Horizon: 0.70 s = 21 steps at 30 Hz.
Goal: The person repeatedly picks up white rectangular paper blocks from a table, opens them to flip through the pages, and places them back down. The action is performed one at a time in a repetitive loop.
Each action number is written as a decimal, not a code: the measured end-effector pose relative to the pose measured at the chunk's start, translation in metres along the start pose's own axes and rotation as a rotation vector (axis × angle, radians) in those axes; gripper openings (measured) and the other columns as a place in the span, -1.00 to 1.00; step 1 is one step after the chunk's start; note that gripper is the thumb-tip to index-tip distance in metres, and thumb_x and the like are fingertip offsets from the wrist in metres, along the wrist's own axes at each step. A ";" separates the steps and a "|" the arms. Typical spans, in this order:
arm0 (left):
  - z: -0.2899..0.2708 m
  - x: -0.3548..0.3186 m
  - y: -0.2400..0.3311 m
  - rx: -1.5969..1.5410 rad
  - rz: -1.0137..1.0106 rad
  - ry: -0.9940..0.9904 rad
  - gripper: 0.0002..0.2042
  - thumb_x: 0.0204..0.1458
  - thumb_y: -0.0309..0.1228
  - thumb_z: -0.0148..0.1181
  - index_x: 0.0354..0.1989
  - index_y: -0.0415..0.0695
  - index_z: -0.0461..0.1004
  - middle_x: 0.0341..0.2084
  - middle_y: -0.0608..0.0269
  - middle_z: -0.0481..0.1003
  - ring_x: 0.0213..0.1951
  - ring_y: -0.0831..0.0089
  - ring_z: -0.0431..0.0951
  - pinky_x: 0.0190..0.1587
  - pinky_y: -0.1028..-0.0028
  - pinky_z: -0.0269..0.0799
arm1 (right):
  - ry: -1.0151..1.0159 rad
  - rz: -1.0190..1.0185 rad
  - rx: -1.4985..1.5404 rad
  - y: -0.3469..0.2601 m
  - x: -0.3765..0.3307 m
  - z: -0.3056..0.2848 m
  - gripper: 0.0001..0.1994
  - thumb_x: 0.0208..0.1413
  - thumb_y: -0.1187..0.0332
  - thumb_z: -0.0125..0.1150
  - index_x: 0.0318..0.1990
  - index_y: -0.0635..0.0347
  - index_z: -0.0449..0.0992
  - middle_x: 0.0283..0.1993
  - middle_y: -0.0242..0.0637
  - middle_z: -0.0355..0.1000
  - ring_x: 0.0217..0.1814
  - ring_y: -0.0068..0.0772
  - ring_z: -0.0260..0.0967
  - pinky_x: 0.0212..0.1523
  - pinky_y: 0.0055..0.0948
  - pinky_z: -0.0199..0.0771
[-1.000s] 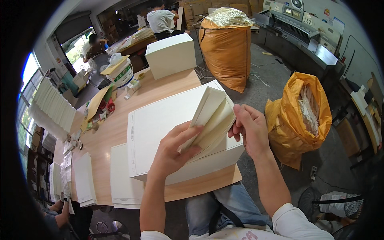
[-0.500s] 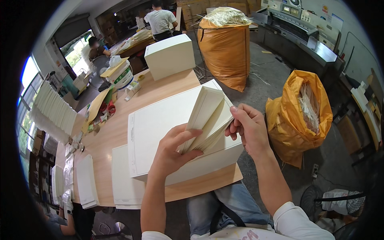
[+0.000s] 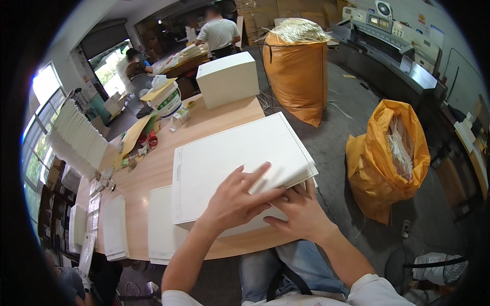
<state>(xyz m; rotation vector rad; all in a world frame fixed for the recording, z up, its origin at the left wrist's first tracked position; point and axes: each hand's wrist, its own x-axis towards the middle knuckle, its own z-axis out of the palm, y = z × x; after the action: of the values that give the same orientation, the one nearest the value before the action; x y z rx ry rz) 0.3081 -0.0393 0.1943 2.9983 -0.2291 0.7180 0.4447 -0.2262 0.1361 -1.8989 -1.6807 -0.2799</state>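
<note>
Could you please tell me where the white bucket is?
In the head view's upper left, the white bucket stands by the table's far edge, left of the far white paper stack.

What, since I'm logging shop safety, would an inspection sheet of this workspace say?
Surface: pale wooden table, bearing white paper piles.
Job's things: large white stack by the table's near edge; blurred flap at its right.
Clutter: red rolls and a white bucket, far left.
Hands: left hand over the stack, fingers spread; right hand close beside it, grip unclear.
Cables: none clearly traceable; lower right is dark.
Surroundings: two orange sacks with pale strips, a machine, co-workers.
</note>
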 end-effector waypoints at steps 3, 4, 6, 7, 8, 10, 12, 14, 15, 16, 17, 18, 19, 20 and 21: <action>0.006 -0.007 0.004 0.119 0.028 -0.011 -0.34 -0.06 -0.27 0.56 0.31 0.39 0.57 0.48 0.09 0.35 0.19 0.15 0.60 0.42 -0.02 0.40 | -0.124 0.096 0.202 -0.004 0.003 -0.011 -0.46 0.28 -0.14 0.33 0.27 -0.06 0.60 0.29 -0.08 0.46 0.49 0.11 0.25 0.50 0.25 0.12; 0.000 -0.013 0.007 0.217 0.006 -0.011 -0.28 -0.12 -0.35 0.56 0.33 0.34 0.56 0.47 0.09 0.37 0.19 0.17 0.60 0.44 -0.01 0.37 | -0.042 0.024 0.081 -0.006 0.004 -0.011 -0.46 0.32 -0.18 0.29 0.22 0.00 0.61 0.26 -0.03 0.48 0.43 0.16 0.30 0.43 0.12 0.27; 0.000 -0.032 0.007 0.247 -0.171 0.049 -0.25 -0.14 -0.42 0.55 0.35 0.29 0.55 0.46 0.10 0.38 0.19 0.16 0.60 0.43 -0.02 0.38 | -0.125 0.094 0.141 -0.005 0.004 -0.018 -0.46 0.31 -0.17 0.30 0.20 0.05 0.62 0.22 -0.03 0.52 0.37 0.17 0.36 0.40 0.16 0.28; -0.001 -0.044 0.005 0.257 -0.257 0.079 -0.24 -0.15 -0.45 0.54 0.35 0.27 0.55 0.46 0.10 0.39 0.18 0.16 0.60 0.43 -0.02 0.38 | -0.166 0.133 0.169 -0.003 0.004 -0.020 -0.46 0.31 -0.16 0.31 0.18 0.07 0.62 0.19 -0.03 0.53 0.34 0.17 0.39 0.38 0.18 0.29; -0.010 -0.061 0.005 0.286 -0.371 0.129 -0.25 -0.18 -0.53 0.52 0.33 0.21 0.56 0.44 0.09 0.41 0.18 0.13 0.60 0.42 -0.02 0.39 | -0.157 0.136 0.191 -0.004 0.005 -0.018 -0.48 0.30 -0.15 0.33 0.15 0.08 0.63 0.15 -0.06 0.56 0.31 0.13 0.41 0.38 0.16 0.27; -0.022 -0.105 -0.008 0.307 -0.549 0.302 -0.33 -0.21 -0.64 0.47 0.20 0.10 0.60 0.38 0.06 0.45 0.17 0.05 0.60 0.41 -0.04 0.40 | -0.138 0.151 0.226 -0.005 0.004 -0.016 -0.51 0.28 -0.12 0.37 0.09 0.09 0.66 0.06 -0.12 0.61 0.24 0.04 0.46 0.37 0.12 0.24; -0.020 -0.151 -0.023 0.279 -0.658 0.476 -0.47 -0.22 -0.67 0.45 0.02 0.04 0.62 0.30 0.03 0.49 0.18 -0.01 0.59 0.41 -0.09 0.39 | 0.026 0.047 0.087 -0.004 0.000 0.002 -0.59 0.24 -0.06 0.40 0.01 0.05 0.70 -0.01 -0.21 0.64 0.22 -0.10 0.47 0.37 0.03 0.20; -0.013 -0.175 -0.029 0.194 -0.730 0.593 -0.58 -0.23 -0.64 0.47 -0.14 0.01 0.60 0.22 0.02 0.54 0.21 -0.02 0.57 0.43 -0.15 0.36 | 0.184 -0.025 -0.032 0.004 -0.006 0.024 -0.65 0.18 -0.01 0.45 -0.06 0.03 0.73 -0.05 -0.28 0.65 0.19 -0.19 0.48 0.36 -0.04 0.17; -0.013 -0.172 -0.022 0.230 -0.697 0.545 -0.59 -0.26 -0.65 0.46 -0.18 0.00 0.58 0.20 0.03 0.54 0.21 -0.04 0.57 0.43 -0.16 0.35 | 0.266 -0.050 -0.083 0.012 -0.007 0.033 -0.66 0.14 0.01 0.48 -0.10 0.03 0.74 -0.05 -0.29 0.66 0.18 -0.22 0.49 0.36 -0.07 0.16; -0.015 -0.167 -0.011 0.266 -0.663 0.497 -0.60 -0.28 -0.66 0.46 -0.22 -0.01 0.57 0.19 0.03 0.55 0.21 -0.06 0.56 0.44 -0.17 0.35 | 0.348 -0.076 -0.134 0.018 -0.009 0.040 -0.67 0.10 0.03 0.51 -0.13 0.04 0.75 -0.04 -0.31 0.67 0.17 -0.25 0.49 0.35 -0.10 0.15; -0.021 -0.162 0.003 0.314 -0.633 0.449 -0.61 -0.31 -0.68 0.46 -0.27 -0.02 0.56 0.17 0.04 0.55 0.22 -0.08 0.56 0.44 -0.18 0.35 | 0.355 -0.068 -0.116 0.019 -0.010 0.045 -0.69 0.10 0.04 0.50 -0.13 0.01 0.76 -0.04 -0.32 0.66 0.17 -0.26 0.49 0.35 -0.09 0.15; -0.022 -0.159 0.021 0.307 -0.586 0.472 -0.65 -0.29 -0.68 0.44 -0.30 -0.03 0.55 0.16 0.06 0.55 0.22 -0.10 0.56 0.44 -0.21 0.34 | 0.365 -0.058 -0.103 0.020 -0.010 0.048 -0.71 0.11 0.04 0.48 -0.14 -0.02 0.77 -0.05 -0.34 0.66 0.17 -0.26 0.48 0.35 -0.08 0.15; -0.025 -0.156 0.043 0.250 -0.545 0.493 -0.66 -0.24 -0.66 0.46 -0.28 -0.01 0.57 0.16 0.08 0.56 0.23 -0.08 0.56 0.43 -0.20 0.35 | 0.371 -0.044 -0.089 0.021 -0.011 0.050 -0.72 0.11 0.04 0.46 -0.14 -0.05 0.78 -0.05 -0.35 0.65 0.17 -0.26 0.47 0.36 -0.06 0.15; -0.029 -0.152 0.064 0.242 -0.532 0.475 -0.69 -0.16 -0.66 0.45 -0.26 -0.01 0.58 0.16 0.07 0.56 0.22 -0.08 0.57 0.40 -0.16 0.39 | 0.371 -0.062 -0.108 0.022 -0.011 0.050 -0.71 0.10 0.04 0.47 -0.13 -0.04 0.78 -0.04 -0.35 0.65 0.16 -0.25 0.48 0.36 -0.06 0.15; -0.031 -0.153 0.079 0.233 -0.520 0.456 -0.73 -0.08 -0.65 0.44 -0.24 -0.02 0.59 0.15 0.05 0.56 0.21 -0.07 0.58 0.38 -0.11 0.44 | 0.371 -0.082 -0.126 0.024 -0.012 0.050 -0.69 0.08 0.03 0.47 -0.13 -0.03 0.79 -0.04 -0.35 0.65 0.16 -0.24 0.48 0.36 -0.06 0.16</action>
<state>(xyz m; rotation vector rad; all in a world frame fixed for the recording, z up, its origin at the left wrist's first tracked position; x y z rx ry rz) 0.1473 -0.0949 0.1532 2.7711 0.6630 1.3778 0.4547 -0.2104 0.0827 -1.7363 -1.5177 -0.7388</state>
